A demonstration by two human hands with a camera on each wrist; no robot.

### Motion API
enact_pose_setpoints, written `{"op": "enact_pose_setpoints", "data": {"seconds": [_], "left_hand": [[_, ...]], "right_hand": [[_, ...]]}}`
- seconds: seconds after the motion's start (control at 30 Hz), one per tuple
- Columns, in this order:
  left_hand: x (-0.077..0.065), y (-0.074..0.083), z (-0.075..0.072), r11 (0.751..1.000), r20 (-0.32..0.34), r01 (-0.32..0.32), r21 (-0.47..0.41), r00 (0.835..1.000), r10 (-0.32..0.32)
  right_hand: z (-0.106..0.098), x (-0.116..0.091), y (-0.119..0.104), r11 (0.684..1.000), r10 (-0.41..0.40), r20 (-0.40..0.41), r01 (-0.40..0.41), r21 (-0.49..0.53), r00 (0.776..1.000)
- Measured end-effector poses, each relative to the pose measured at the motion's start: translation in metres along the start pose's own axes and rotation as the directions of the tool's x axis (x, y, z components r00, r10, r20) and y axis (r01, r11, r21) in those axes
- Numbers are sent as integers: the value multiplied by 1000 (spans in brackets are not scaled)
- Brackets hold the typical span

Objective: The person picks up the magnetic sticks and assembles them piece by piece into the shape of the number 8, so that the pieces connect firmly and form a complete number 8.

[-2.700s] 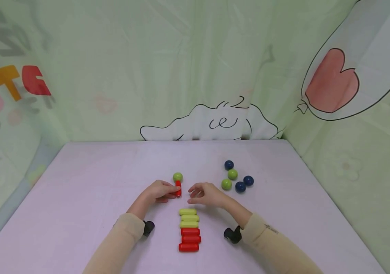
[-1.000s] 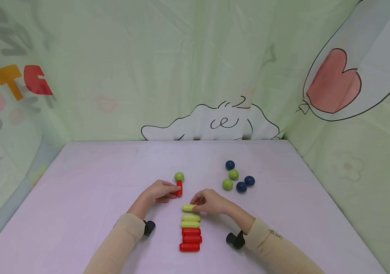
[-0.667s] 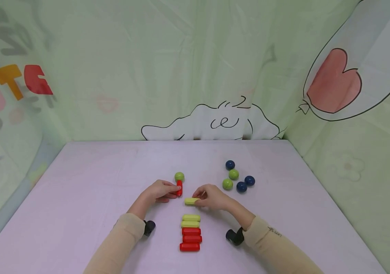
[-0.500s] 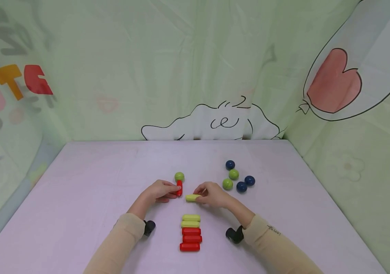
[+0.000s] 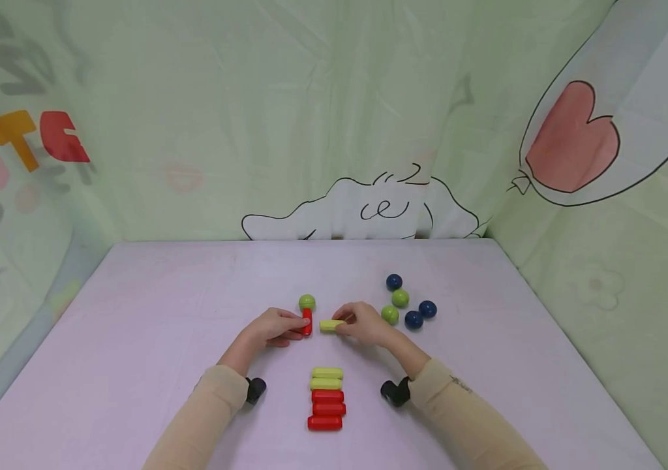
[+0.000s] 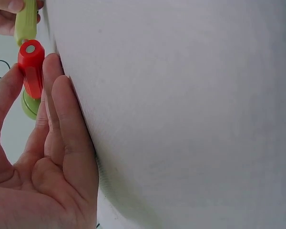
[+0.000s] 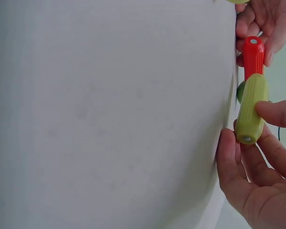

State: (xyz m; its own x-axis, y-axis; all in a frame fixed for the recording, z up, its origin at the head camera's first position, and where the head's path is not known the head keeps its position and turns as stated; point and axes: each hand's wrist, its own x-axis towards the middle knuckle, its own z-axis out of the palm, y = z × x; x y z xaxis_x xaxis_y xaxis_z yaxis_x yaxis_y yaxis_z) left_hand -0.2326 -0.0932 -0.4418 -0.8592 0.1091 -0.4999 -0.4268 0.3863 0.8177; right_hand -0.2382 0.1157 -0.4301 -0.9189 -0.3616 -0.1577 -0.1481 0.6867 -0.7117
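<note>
My left hand (image 5: 278, 328) pinches a red magnetic stick (image 5: 307, 322) between thumb and fingers. A light green ball (image 5: 307, 301) sits at the stick's far end. In the left wrist view a silvery magnet dot marks the near end of the red stick (image 6: 31, 67). Between the thumb and fingers of my right hand (image 5: 363, 324) is a yellow-green magnetic stick (image 5: 329, 326), lying crosswise to the right of the red one. A small gap parts the two sticks in the head view. The right wrist view shows the yellow-green stick (image 7: 252, 109) overlapping the red stick.
Nearer the body, two yellow-green sticks (image 5: 327, 378) and three red sticks (image 5: 327, 410) lie in a column on the pale tablecloth (image 5: 164, 313). Back right, three dark blue balls (image 5: 413, 320) and two green balls (image 5: 400, 298) lie loosely grouped.
My right hand, empty at first, has taken the farthest yellow-green stick from the column and carried it forward beside the red stick. My left hand holds still.
</note>
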Motion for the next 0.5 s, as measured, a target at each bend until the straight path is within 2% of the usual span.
{"op": "enact_pose_setpoints", "data": {"seconds": [0.23,0.5], "left_hand": [[0,0,0,1000,1,11,-8,1000,-11],[0,-1,0,1000,-1,0,0,1000,0]], "right_hand": [[-1,11,1,998,58,-45,-57,23,997],[-2,22,2,997,74,-89,-71,37,993]]}}
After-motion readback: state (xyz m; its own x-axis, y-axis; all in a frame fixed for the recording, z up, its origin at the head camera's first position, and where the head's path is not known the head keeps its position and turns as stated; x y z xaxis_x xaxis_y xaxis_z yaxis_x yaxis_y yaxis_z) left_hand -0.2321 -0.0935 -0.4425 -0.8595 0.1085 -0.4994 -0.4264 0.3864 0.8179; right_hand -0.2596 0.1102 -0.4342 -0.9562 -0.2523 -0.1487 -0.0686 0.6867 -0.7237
